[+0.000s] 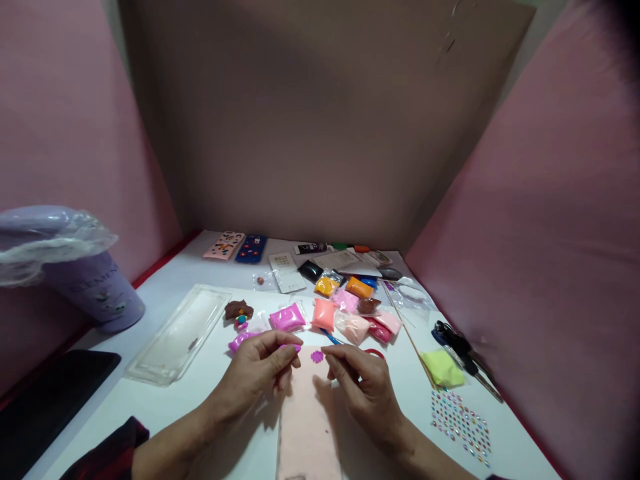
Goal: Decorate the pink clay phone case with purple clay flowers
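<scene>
A pale pink slab lies lengthwise in front of me on the white table. Near its far end sits a small purple flower-like piece of clay. Just left of that, my left hand pinches a lump of purple clay between thumb and fingers. My right hand hovers at the slab's right side, thumb and fingertips pressed together close to the flower piece. Whatever sits between those fingertips is too small to make out. A tiny dark speck shows lower on the slab.
Several bagged clays, including a magenta packet and a coral packet, lie beyond my hands. A clear plastic tray, purple cup and black phone are leftward. Rightward are gem stickers, yellow clay and a thin stick.
</scene>
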Demonstrator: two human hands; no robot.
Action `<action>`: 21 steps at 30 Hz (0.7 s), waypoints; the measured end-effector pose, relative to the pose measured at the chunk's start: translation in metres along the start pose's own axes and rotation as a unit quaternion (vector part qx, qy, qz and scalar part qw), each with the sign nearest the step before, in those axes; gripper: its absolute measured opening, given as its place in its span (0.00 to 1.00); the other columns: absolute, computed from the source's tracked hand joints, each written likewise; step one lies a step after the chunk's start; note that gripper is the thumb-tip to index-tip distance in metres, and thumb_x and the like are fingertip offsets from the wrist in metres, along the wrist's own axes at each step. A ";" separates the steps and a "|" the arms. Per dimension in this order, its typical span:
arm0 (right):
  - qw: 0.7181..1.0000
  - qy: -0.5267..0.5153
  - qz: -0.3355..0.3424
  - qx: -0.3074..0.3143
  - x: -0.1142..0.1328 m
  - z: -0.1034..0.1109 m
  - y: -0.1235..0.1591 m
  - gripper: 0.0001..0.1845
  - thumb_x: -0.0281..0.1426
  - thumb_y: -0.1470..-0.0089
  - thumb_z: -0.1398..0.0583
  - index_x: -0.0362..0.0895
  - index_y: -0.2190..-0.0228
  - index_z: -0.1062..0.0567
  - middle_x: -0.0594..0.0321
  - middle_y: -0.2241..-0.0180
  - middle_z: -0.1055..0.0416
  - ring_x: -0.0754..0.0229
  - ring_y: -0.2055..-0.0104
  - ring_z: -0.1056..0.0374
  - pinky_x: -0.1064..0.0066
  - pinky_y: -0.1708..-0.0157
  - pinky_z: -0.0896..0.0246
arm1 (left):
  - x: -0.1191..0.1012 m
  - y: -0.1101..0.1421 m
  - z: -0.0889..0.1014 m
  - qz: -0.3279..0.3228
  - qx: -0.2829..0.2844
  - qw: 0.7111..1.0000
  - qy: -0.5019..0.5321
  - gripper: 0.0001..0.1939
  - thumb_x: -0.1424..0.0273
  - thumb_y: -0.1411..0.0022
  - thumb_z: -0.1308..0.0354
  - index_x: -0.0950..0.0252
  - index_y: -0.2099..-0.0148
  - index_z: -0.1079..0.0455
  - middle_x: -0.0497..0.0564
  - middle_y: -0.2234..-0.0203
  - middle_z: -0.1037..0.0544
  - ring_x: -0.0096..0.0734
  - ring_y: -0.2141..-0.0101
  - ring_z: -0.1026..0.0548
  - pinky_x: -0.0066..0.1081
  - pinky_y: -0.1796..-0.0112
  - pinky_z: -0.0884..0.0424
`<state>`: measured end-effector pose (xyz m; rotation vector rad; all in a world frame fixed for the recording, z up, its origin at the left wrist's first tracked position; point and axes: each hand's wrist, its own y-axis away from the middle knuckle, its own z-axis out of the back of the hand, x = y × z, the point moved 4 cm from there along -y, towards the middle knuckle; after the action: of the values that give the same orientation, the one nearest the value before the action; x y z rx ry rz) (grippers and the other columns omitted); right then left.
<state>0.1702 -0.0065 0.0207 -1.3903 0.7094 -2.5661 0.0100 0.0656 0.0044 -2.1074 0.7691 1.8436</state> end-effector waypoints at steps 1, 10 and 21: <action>1.000 0.003 -0.005 -0.005 -0.001 0.000 0.000 0.09 0.27 0.43 0.44 0.43 0.63 0.24 0.61 0.73 0.25 0.60 0.74 0.31 0.71 0.73 0.37 | 0.000 0.000 0.000 -0.005 0.000 1.000 0.000 0.15 0.61 0.46 0.39 0.68 0.63 0.30 0.47 0.76 0.27 0.18 0.84 0.34 0.21 0.83 0.43; 0.998 0.028 -0.042 -0.021 -0.003 0.003 0.003 0.08 0.28 0.44 0.43 0.44 0.66 0.23 0.62 0.75 0.26 0.61 0.76 0.33 0.73 0.75 0.39 | 0.002 -0.001 0.003 0.002 -0.001 0.999 -0.038 0.12 0.66 0.48 0.37 0.68 0.64 0.29 0.46 0.79 0.28 0.18 0.84 0.36 0.22 0.82 0.42; 0.999 0.025 -0.017 -0.017 -0.003 0.001 0.002 0.08 0.26 0.43 0.44 0.43 0.64 0.24 0.62 0.74 0.26 0.62 0.76 0.33 0.72 0.76 0.40 | 0.004 0.000 0.001 0.014 0.012 0.999 -0.047 0.12 0.63 0.46 0.38 0.68 0.64 0.29 0.45 0.79 0.28 0.16 0.84 0.36 0.20 0.83 0.42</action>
<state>0.1728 -0.0071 0.0180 -1.3639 0.7465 -2.6353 0.0095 0.0657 0.0005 -1.9889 0.7973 1.9244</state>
